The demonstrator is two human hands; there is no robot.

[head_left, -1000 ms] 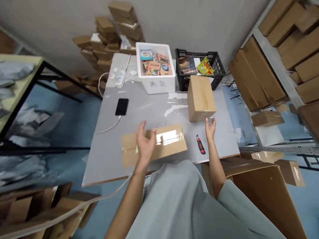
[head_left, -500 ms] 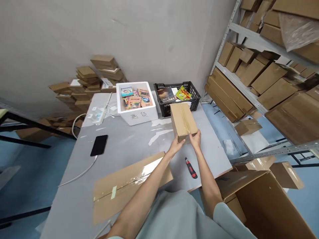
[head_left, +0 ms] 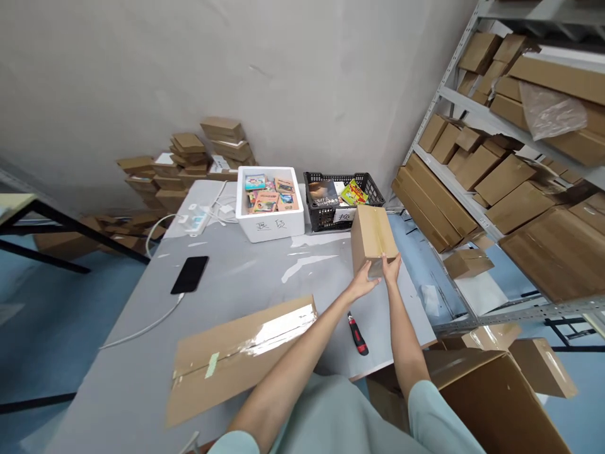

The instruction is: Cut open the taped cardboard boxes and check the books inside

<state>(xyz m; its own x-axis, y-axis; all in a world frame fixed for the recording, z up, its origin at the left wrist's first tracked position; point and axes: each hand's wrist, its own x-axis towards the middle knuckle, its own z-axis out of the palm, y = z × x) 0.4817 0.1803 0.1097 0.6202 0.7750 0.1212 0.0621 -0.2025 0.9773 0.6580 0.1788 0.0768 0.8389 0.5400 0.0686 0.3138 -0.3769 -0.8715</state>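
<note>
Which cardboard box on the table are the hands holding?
The tall box in front of the black crate: left hand and right hand grip its near end; the flat cardboard lies apart.

Beyond the right hand (head_left: 391, 268), the held box (head_left: 375, 230) partly hides a black crate (head_left: 319, 215); farther rightward, shelving (head_left: 482, 218) is cut off by the frame's edge.

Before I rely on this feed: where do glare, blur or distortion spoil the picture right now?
Head view: white glare washes out much of the clear tape on the cardboard piece; head view: left hand, right hand, box and cutter read fairly clearly; head view: floor at far left looks soft; head view: shelving rack leans, probably wide-angle distortion.
</note>
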